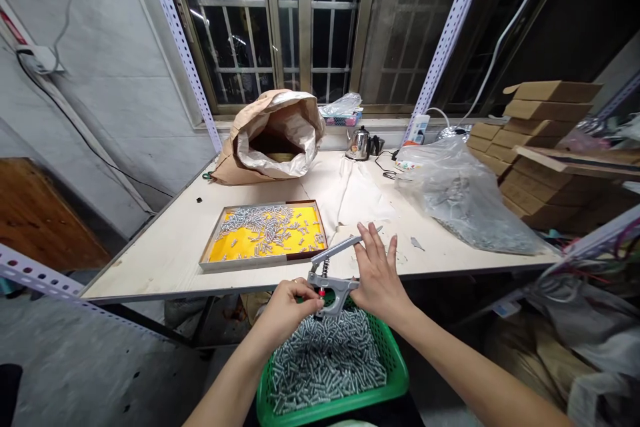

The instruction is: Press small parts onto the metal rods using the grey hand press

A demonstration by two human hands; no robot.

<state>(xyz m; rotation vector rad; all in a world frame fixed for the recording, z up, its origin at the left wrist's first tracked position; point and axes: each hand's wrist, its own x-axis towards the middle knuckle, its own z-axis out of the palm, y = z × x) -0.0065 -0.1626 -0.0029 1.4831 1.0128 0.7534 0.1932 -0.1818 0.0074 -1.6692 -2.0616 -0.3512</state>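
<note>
A grey pair of snap-fastener pliers [343, 290], with a coil spring and a red tip at the jaw, is held between my hands above the basket. My right hand [381, 275] is around its spread handles, fingers long over the upper one. My left hand [285, 310] pinches at the jaw beside the red tip; whatever sits in the fingertips is too small to make out. Below is a green plastic basket [399, 373] filled with small silvery screw-like metal pieces [330, 363]. A shallow box tray [260, 261] with a yellow lining holds similar small pieces [267, 223] on the table.
On the pale table [155, 257] stand an open paper sack [233, 147], a steel kettle [359, 145] and a clear plastic bag [450, 193]. Cardboard boxes [545, 120] are stacked at right. Perforated metal posts [453, 20] rise at the table's back; a barred window lies behind.
</note>
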